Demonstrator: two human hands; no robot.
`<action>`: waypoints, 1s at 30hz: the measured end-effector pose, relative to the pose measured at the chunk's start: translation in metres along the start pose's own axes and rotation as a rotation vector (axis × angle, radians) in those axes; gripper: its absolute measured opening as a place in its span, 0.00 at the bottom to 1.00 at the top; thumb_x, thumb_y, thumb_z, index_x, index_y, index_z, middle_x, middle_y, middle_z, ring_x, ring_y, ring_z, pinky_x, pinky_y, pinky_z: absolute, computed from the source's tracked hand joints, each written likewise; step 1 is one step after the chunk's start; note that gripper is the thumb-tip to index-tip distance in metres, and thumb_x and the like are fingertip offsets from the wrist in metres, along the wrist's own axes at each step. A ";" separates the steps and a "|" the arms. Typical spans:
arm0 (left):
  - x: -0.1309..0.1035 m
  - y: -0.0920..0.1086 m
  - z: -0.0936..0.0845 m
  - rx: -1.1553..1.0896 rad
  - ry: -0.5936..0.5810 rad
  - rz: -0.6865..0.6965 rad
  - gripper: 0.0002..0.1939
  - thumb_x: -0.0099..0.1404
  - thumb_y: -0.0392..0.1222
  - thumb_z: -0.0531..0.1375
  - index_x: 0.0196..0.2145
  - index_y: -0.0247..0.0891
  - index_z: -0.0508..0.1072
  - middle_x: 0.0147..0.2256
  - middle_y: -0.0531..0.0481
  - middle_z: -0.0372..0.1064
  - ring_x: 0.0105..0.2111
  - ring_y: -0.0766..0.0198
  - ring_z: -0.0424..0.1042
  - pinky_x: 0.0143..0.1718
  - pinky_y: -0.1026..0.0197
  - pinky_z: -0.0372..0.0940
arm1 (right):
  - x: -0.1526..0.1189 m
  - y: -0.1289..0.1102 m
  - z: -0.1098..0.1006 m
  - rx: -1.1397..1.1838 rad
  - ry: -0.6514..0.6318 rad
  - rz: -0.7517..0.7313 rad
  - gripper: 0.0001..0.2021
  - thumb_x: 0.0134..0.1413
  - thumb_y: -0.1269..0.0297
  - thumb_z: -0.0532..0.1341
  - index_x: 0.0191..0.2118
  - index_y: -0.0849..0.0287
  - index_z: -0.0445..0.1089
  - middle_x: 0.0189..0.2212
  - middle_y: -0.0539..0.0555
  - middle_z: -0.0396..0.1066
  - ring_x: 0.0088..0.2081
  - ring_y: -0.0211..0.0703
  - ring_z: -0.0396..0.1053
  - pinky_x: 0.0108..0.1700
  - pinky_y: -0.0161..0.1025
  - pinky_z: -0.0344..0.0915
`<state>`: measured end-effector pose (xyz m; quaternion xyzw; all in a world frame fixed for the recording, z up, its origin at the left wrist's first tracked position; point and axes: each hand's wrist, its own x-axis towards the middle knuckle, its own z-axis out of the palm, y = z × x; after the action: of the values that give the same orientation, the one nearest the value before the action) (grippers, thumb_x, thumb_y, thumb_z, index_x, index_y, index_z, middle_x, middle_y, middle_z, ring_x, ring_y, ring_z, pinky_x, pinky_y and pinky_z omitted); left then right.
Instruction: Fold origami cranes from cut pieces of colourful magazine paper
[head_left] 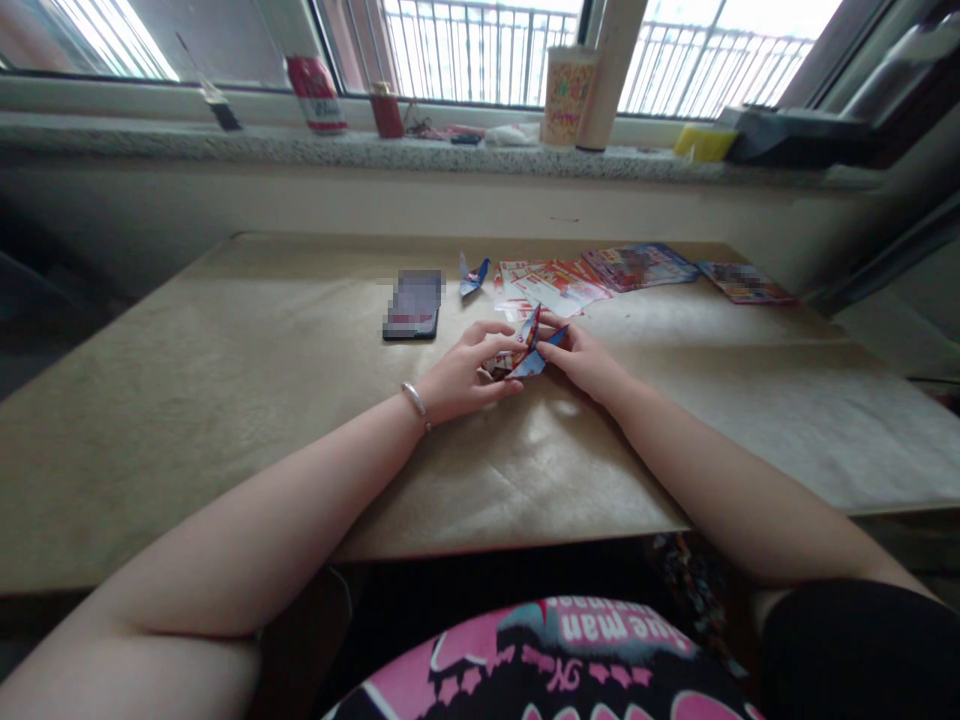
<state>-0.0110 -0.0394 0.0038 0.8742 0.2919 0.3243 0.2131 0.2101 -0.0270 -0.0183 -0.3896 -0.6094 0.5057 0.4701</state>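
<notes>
Between my hands, above the table, is a folded paper crane (531, 362) made of printed blue, white and red paper, with pointed flaps standing up. My left hand (469, 370) holds its left side, thumb and fingers closed around the paper, and wears a silver bracelet (413, 399). From the right, my right hand (585, 358) pinches a blue flap, its fingertips partly behind the paper. A second folded paper crane (472, 278), blue and white, sits on the table just beyond my left hand.
A dark phone (414, 305) lies left of the cranes on the beige table (225, 400). Red and white printed sheets (551, 285), a colourful booklet (637, 266) and another booklet (746, 283) lie toward the back. Along the windowsill stand a red can (316, 95) and a patterned cup (568, 97).
</notes>
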 end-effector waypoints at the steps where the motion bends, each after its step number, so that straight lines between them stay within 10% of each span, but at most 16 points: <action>1: 0.001 0.000 0.000 -0.001 0.005 0.013 0.21 0.60 0.48 0.65 0.50 0.41 0.72 0.56 0.42 0.60 0.58 0.53 0.63 0.61 0.50 0.59 | 0.000 0.001 0.000 -0.021 -0.001 -0.004 0.30 0.44 0.55 0.67 0.54 0.55 0.62 0.48 0.56 0.74 0.50 0.48 0.72 0.56 0.52 0.67; 13: 0.003 0.003 -0.003 0.147 -0.014 -0.033 0.20 0.59 0.50 0.65 0.47 0.40 0.70 0.48 0.45 0.70 0.48 0.55 0.71 0.53 0.52 0.64 | 0.001 0.001 -0.001 -0.492 0.142 -0.117 0.20 0.48 0.63 0.63 0.49 0.57 0.71 0.51 0.59 0.69 0.49 0.47 0.69 0.48 0.44 0.70; 24: -0.003 -0.005 -0.007 0.299 -0.111 0.051 0.26 0.58 0.38 0.61 0.56 0.38 0.67 0.48 0.42 0.68 0.48 0.54 0.68 0.51 0.53 0.64 | 0.007 0.011 -0.016 -0.378 0.096 -0.069 0.19 0.47 0.67 0.63 0.48 0.57 0.71 0.40 0.52 0.77 0.41 0.45 0.73 0.52 0.48 0.68; 30: -0.001 -0.008 -0.005 0.513 0.016 0.134 0.16 0.58 0.33 0.60 0.42 0.48 0.76 0.51 0.48 0.65 0.55 0.50 0.61 0.59 0.43 0.57 | 0.005 0.007 -0.015 -0.371 0.062 -0.058 0.18 0.48 0.65 0.64 0.48 0.56 0.72 0.43 0.52 0.77 0.38 0.44 0.74 0.48 0.47 0.71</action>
<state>-0.0181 -0.0336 0.0024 0.9144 0.3079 0.2598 -0.0396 0.2232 -0.0173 -0.0232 -0.4675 -0.6884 0.3586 0.4231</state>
